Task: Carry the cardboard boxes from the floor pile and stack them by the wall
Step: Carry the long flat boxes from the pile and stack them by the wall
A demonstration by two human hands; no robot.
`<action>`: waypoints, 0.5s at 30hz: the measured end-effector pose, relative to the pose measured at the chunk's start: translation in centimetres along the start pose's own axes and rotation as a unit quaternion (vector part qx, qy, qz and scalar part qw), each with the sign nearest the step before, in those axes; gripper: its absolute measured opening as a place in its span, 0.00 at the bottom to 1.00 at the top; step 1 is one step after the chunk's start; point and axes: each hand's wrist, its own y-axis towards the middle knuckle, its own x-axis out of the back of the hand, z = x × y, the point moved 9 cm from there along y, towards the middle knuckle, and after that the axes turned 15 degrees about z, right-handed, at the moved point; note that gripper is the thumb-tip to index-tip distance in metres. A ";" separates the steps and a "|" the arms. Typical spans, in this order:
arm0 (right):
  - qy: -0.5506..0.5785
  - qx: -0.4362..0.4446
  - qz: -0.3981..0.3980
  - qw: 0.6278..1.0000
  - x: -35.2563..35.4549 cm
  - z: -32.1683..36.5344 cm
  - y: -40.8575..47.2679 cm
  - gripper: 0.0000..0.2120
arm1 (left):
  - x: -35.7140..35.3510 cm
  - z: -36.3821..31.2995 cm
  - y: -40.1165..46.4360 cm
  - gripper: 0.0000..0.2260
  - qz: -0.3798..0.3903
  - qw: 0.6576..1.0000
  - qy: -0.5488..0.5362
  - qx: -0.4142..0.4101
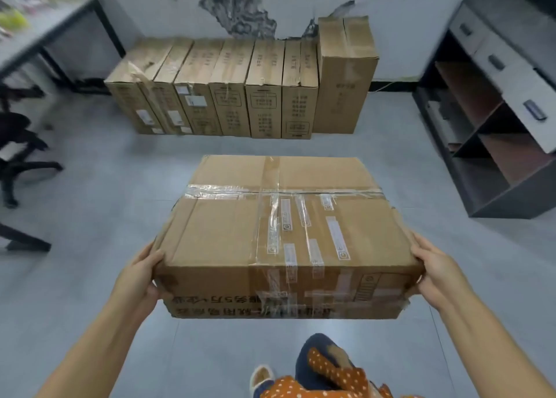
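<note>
Two hands (137,277) (436,270) gripping one cardboard box (282,232), eight boxes (240,88) by wall

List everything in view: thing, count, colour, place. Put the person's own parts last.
carried box: one, brown cardboard with clear tape, held flat above the floor at centre
row of boxes: about seven, brown, standing on edge side by side against the far wall
tall box: one, brown, upright at the right end of the row
desk: one, grey top with black frame, far left
office chair: one, black, left edge, partly seen
cabinet: one, grey with open shelves and drawers, right
floor: grey
wall: white, paint peeling
left hand: grips the carried box's near left corner
right hand: grips its near right corner
</note>
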 end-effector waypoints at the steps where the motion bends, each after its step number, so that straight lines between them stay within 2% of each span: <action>1: 0.006 0.002 -0.001 1.000 -0.4 1.1 1.3 0.20 | -0.6 -1.1 1.6 0.17 0.001 1.000 -0.005 -0.001; 5: -0.004 0.016 -0.013 1.000 -1.0 5.5 7.7 0.20 | -3.4 -4.7 8.7 0.17 -0.001 1.000 0.009 -0.006; 15: -0.020 0.016 0.031 0.999 -3.4 21.4 27.5 0.20 | -13.8 -14.4 25.3 0.17 -0.028 0.999 -0.032 -0.021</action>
